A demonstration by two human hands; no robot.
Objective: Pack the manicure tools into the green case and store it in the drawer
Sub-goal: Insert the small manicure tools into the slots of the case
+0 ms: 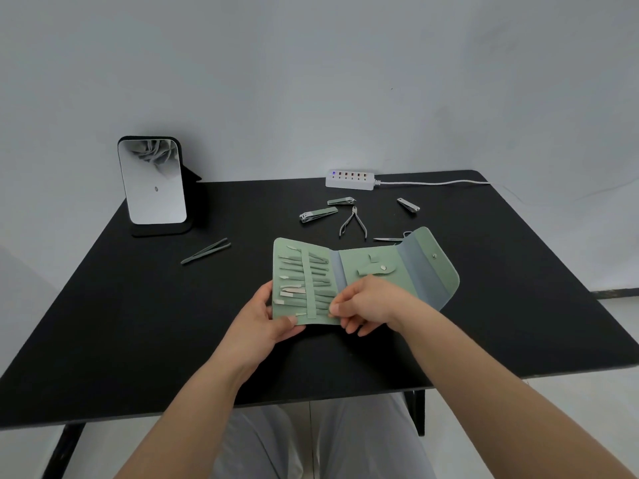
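Observation:
The green case (366, 264) lies unfolded above the black table (138, 323), with several slim tools tucked under its strap on the left panel. My left hand (268, 316) grips the case's lower left corner. My right hand (366, 304) pinches the end of a slim tool at the left panel's lower right. Loose on the table behind the case lie a green clipper (318, 215), a second green clipper (341, 201), a silver clipper (408, 205), nippers (352, 223) and small scissors (389, 239). Green tweezers (206, 251) lie to the left.
A standing mirror (154, 183) is at the back left. A white power strip (350, 179) with its cable sits at the back edge. My knees show below the table's front edge. No drawer is in view.

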